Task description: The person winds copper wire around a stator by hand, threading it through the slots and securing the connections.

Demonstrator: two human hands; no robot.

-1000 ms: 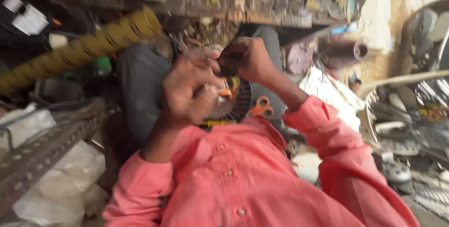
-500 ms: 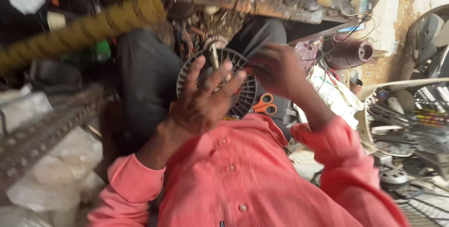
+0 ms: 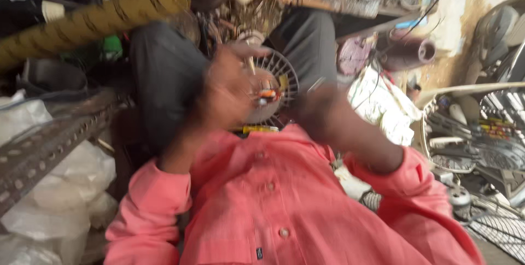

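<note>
Left hand (image 3: 229, 93): blurred over the round finned motor part (image 3: 273, 87), grip unclear.
Right hand (image 3: 322, 115): blurred beside it, grip unclear.
Progress: part in lap, unfinished.

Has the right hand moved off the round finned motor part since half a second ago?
Yes. The right hand has dropped down and to the right, off the finned disc, toward the pink shirt. Motion blur hides its grip.

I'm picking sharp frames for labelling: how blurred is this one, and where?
Head view: both hands, left hand and right hand, are smeared by motion blur over the round finned part; the pink shirt and the wire fan guards at right read sharper.
</note>
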